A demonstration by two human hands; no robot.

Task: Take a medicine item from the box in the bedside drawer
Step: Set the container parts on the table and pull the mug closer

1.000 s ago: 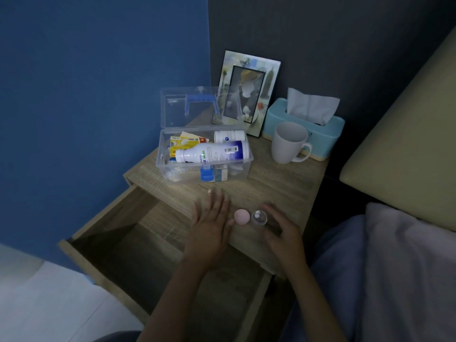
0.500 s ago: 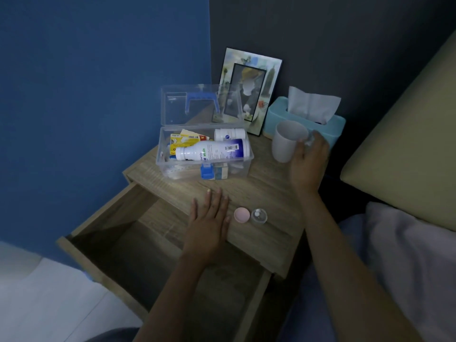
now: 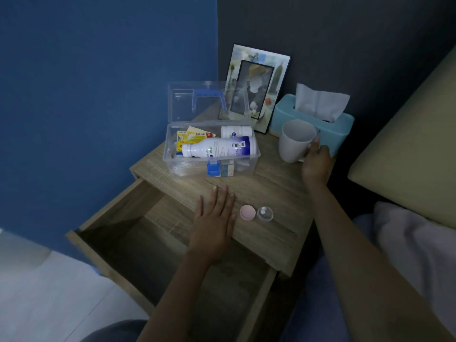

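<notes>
A clear plastic medicine box [image 3: 172, 166] stands open on the bedside table [image 3: 276, 191], its lid upright with a blue handle. Inside lie a large white bottle [image 3: 217, 147], a smaller white bottle [image 3: 235, 131] and yellow packets [image 3: 191, 137]. Near the table's front edge sit a pink cap [image 3: 247, 212] and a small clear container [image 3: 265, 213] with white pills in it. My left hand [image 3: 215, 218] rests flat on the table just left of the cap, fingers spread. My right hand [image 3: 316, 160] grips the handle of a white mug [image 3: 294, 141], which is tilted.
The drawer [image 3: 158, 255] below the table top is pulled out and looks empty. A picture frame [image 3: 256, 87] and a teal tissue box [image 3: 343, 127] stand at the back. A bed with a pillow [image 3: 414, 144] lies to the right, a blue wall to the left.
My right hand left the clear container, reached back right to the mug and closed on its handle; the mug now tilts. My left hand stayed flat.
</notes>
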